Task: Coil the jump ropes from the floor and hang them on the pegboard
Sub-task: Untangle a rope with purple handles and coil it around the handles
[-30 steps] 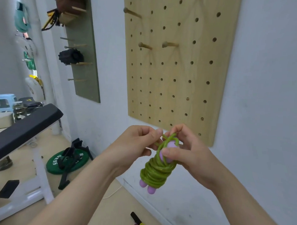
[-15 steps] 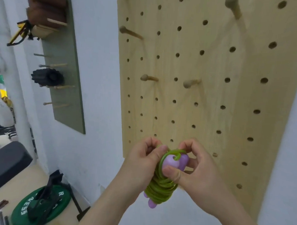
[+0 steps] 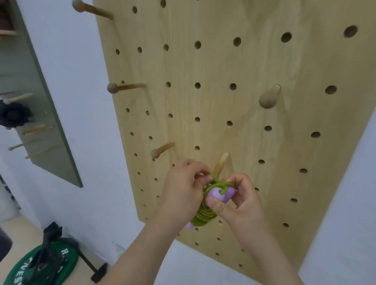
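A green jump rope (image 3: 203, 216) is wound tightly round its purple handles (image 3: 220, 192). My right hand (image 3: 239, 205) grips the handle tops between thumb and fingers. My left hand (image 3: 183, 193) pinches a loose green loop at the bundle's top. The loop sits just below the tip of a wooden peg (image 3: 220, 163) on the light wooden pegboard (image 3: 238, 65). Whether the loop touches the peg cannot be told.
More pegs stick out of the board: one to the left (image 3: 161, 151), one upper right (image 3: 268, 98), others higher (image 3: 120, 87). A green wall board (image 3: 25, 77) on the left carries pegs and dark gear. A green weight plate (image 3: 40, 267) lies on the floor.
Both hands have lifted the coiled rope up to the pegboard, close under a peg. The view has closed in on the board.
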Motion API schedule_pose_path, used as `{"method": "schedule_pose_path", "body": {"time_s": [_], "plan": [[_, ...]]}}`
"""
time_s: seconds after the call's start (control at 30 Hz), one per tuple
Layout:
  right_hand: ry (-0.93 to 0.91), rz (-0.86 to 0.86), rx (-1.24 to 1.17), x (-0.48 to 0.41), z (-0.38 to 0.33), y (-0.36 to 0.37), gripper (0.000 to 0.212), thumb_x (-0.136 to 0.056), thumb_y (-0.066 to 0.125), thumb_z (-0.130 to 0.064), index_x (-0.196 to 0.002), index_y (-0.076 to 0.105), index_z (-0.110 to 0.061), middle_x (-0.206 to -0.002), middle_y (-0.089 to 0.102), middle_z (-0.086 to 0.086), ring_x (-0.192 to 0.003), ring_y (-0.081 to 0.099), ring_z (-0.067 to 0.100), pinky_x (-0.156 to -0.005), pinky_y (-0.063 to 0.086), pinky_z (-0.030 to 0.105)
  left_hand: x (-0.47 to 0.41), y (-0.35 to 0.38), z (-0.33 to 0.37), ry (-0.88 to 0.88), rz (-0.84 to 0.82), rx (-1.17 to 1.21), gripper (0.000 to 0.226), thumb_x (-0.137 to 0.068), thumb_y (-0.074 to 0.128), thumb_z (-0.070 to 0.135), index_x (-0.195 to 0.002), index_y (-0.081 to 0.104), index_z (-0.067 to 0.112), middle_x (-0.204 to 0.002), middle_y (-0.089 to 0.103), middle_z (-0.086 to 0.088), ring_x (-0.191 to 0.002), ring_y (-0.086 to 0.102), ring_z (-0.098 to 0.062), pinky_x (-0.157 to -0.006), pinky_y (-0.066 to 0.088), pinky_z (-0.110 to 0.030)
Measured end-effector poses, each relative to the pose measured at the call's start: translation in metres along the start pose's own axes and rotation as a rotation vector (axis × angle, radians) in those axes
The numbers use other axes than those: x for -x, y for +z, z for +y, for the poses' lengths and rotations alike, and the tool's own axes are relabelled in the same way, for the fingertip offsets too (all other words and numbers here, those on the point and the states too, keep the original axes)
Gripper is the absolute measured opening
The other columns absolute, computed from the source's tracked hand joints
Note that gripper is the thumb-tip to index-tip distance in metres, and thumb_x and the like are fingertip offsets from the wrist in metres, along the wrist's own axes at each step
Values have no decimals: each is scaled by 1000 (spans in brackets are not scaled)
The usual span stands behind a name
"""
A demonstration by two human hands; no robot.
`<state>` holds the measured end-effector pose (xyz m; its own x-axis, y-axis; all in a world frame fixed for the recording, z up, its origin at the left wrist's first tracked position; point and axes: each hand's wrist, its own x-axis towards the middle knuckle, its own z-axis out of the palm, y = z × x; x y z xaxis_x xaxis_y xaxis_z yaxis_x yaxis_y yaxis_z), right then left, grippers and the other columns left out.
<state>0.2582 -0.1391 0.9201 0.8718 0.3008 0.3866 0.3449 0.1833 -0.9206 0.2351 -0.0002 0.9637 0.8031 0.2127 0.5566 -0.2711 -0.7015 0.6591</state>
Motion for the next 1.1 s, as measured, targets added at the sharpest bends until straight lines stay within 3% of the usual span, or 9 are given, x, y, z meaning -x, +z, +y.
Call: {"method": "schedule_pose_path", "body": {"time_s": [0.1,0.23,0.4,0.5,0.6,0.7,0.83,0.97,1.1], "plan": [[-7,-7,-41,-8,10,-4,35,-65,80,-16,-79,53,-34,-81,61,-14,-78,60,7,-64,51,22,-2,8,-6,-78,-9,136,18,-84,69,7,-78,72,23,-75,70,11,-72,64,-3,-71,51,-20],[1,-74,-109,-15,19,-11,37,-61,82,-22,-83,55,-32,-87,60,-10,-81,60,8,-60,50,22,-8,12,-15,-280,-3,415,21,-80,73,0,-78,72,21,-71,74,5,-70,71,-12,-71,56,-25],[29,-133,-226,-23,27,-18,49,-60,83,-16,-95,49,-12,-90,59,-1,-83,61,12,-60,50,22,-13,16,-24,-328,-33,593,18,-81,69,-6,-82,74,11,-73,74,-8,-69,71,-20,-69,56,-28],[36,-166,-303,-27,32,-21,50,-60,83,-13,-96,50,-11,-93,61,0,-89,60,15,-63,51,25,-18,21,-29,-366,-112,812,17,-78,67,-2,-83,75,12,-73,71,-15,-68,68,-24,-69,55,-33],[56,-208,-335,-29,30,-24,51,-60,83,-10,-97,48,-10,-91,62,-4,-86,60,14,-61,50,24,-19,23,-30,-392,-157,965,14,-72,65,4,-83,73,8,-69,69,-13,-65,68,-22,-64,56,-29],[83,-245,-356,-32,29,-26,55,-60,85,-9,-100,47,-8,-92,65,-6,-84,60,13,-59,49,22,-23,26,-33,-384,-170,917,13,-75,65,5,-77,76,13,-67,68,-10,-66,66,-22,-68,55,-32],[98,-260,-353,-35,32,-28,61,-60,93,-30,-106,56,-16,-106,66,5,-97,59,20,-74,51,33,-25,33,-30,-322,-83,704,25,-86,64,-2,-79,77,19,-74,69,-4,-75,62,-23,-75,50,-43],[77,-224,-326,-41,28,-29,64,-59,92,-37,-112,61,-19,-116,63,12,-107,61,24,-84,52,40,-30,33,-18,-333,-10,633,16,-87,65,1,-83,74,13,-70,68,-1,-67,61,-16,-63,53,-31],[73,-193,-340,-44,27,-33,64,-58,93,-38,-113,65,-21,-119,64,10,-109,62,24,-85,52,38,-18,16,-8,-343,-112,676,12,-90,63,15,-95,73,13,-83,74,-3,-79,70,-17,-72,57,-28]]}}
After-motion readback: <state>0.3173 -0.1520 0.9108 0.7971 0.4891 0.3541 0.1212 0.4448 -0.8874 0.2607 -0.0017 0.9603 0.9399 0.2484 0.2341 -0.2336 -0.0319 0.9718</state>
